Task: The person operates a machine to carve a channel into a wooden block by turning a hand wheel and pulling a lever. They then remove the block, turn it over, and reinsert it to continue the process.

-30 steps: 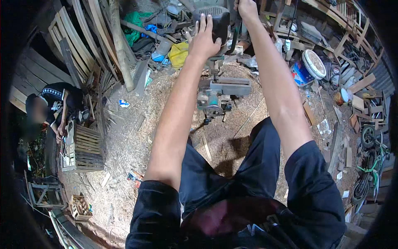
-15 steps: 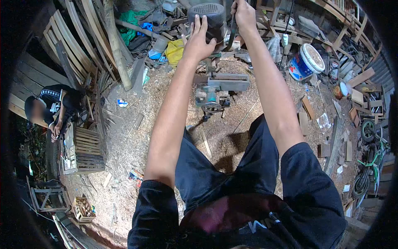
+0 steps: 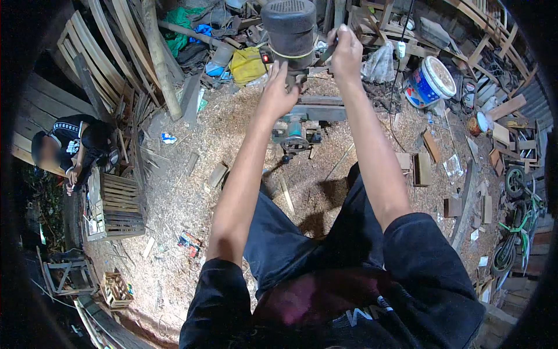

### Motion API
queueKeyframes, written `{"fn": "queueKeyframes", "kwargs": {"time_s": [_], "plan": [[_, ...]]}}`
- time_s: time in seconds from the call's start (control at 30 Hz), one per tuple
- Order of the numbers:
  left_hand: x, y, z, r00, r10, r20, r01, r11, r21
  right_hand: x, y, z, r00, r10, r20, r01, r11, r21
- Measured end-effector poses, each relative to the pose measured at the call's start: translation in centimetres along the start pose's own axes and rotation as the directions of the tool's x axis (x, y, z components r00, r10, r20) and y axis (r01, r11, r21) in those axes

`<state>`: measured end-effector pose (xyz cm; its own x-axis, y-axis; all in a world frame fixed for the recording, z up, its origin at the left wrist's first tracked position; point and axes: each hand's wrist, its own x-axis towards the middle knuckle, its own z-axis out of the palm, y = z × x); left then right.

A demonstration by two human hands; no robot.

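A dark upright machine, like a drill press or mortiser, has a vented motor housing at the top centre. My left hand reaches to the machine head just below the housing, fingers stretched upward and thumb apart. Beside its fingertips glows a red switch. My right hand is closed round a dark lever at the machine's right side. Below the head lies the grey machine table, with a handwheel in front of it, between my knees.
Wood shavings cover the floor. A person sits at the left near a slatted crate. Right of me stand a white-and-blue bucket, wood blocks and a small green bike. A post leans at the back left.
My left hand has moved down from the motor housing to below it. My right hand has come down with the lever. The view has shifted slightly, and a red switch light now shows.
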<state>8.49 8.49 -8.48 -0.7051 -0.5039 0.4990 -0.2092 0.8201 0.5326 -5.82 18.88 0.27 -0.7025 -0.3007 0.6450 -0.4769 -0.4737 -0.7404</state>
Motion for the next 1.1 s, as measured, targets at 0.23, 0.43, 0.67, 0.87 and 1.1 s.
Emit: {"fn": "queueKeyframes", "kwargs": {"time_s": [0.23,0.43,0.67,0.87,1.1], "plan": [[-6.4,-3.5,1.4,0.981,-0.186,0.061,0.19,0.98,-0.066,-6.8,-0.6,-1.8,0.995,0.096,0.0,-0.096,0.995,-0.038],[-9.9,-6.1,4.7,0.934,-0.321,0.158,0.327,0.945,-0.009,-12.8,1.2,-3.9,0.996,0.024,0.082,-0.029,0.998,0.057],[-10.8,-6.7,7.1,0.827,-0.394,0.4,0.407,0.912,0.057,-6.4,-2.9,-3.9,0.831,0.519,0.197,-0.343,0.759,-0.554],[-12.5,-11.9,13.4,0.75,-0.372,0.547,0.321,0.928,0.191,-4.4,-0.7,-1.5,0.74,0.594,0.316,0.144,0.319,-0.937],[-16.5,-15.6,16.4,0.809,-0.32,0.492,0.34,0.939,0.051,-12.1,3.8,-4.5,0.755,0.616,0.225,-0.07,0.417,-0.906]]}}
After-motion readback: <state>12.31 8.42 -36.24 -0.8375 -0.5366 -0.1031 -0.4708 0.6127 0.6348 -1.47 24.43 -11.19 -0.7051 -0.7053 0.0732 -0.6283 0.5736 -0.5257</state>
